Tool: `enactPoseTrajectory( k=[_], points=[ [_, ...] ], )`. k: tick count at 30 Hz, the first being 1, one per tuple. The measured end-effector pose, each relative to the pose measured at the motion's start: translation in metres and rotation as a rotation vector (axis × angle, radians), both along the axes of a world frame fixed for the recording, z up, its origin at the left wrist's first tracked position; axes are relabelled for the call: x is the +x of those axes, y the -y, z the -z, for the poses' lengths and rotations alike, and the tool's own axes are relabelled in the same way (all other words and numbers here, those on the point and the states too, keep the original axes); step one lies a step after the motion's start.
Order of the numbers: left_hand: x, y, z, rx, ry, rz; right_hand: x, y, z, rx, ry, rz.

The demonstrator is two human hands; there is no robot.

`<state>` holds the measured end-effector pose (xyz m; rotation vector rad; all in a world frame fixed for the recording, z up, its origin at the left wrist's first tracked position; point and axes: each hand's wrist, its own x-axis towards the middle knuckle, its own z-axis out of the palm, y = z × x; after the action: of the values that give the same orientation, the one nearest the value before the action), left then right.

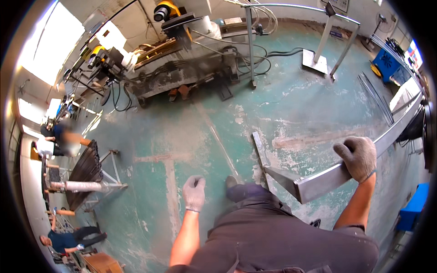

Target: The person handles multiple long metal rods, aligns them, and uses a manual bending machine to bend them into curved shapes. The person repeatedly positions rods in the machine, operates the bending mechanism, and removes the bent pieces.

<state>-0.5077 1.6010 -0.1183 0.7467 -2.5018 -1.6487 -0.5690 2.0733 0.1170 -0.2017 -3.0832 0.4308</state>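
My right hand (357, 157), in a grey knit glove, grips the top of a long rectangular steel tube (327, 178) that runs from its cut end near my waist up to the right. My left hand (194, 191), gloved too, hangs loosely curled with nothing in it, apart from the tube. A flat steel bar (260, 150) lies on the worn green floor just left of the tube's end, beside a thin rod (221, 145). My dark shoe (231, 182) shows between my hands.
A long cutting machine (182, 68) with cables stands at the back. A metal roller stand (332, 36) is at the top right, a blue box (387, 63) beyond it. A rack of dark bars (88, 170) and other people (61, 139) are at the left. A blue stool (414, 204) is at the right.
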Motion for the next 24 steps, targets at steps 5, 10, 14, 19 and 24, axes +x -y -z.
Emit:
enactPoseTrajectory(
  k=[5,10,14,19,24],
  points=[
    [-0.122,0.033,-0.014,0.066,-0.025,0.310,-0.008,0.015,-0.001,-0.012,-0.004,0.151],
    [-0.274,0.036,-0.029,0.045,-0.093,0.431,-0.033,0.030,-0.004,0.030,0.102,0.302],
    [-0.401,0.010,-0.055,0.001,-0.302,0.564,-0.060,0.031,-0.003,0.143,0.310,0.458],
    [-0.551,0.029,-0.084,-0.151,-0.649,0.533,-0.079,-0.005,0.039,0.356,0.077,0.612],
    [-0.714,0.042,-0.140,-0.278,-0.819,0.452,-0.098,-0.029,0.047,0.427,0.291,0.770]
  ],
)
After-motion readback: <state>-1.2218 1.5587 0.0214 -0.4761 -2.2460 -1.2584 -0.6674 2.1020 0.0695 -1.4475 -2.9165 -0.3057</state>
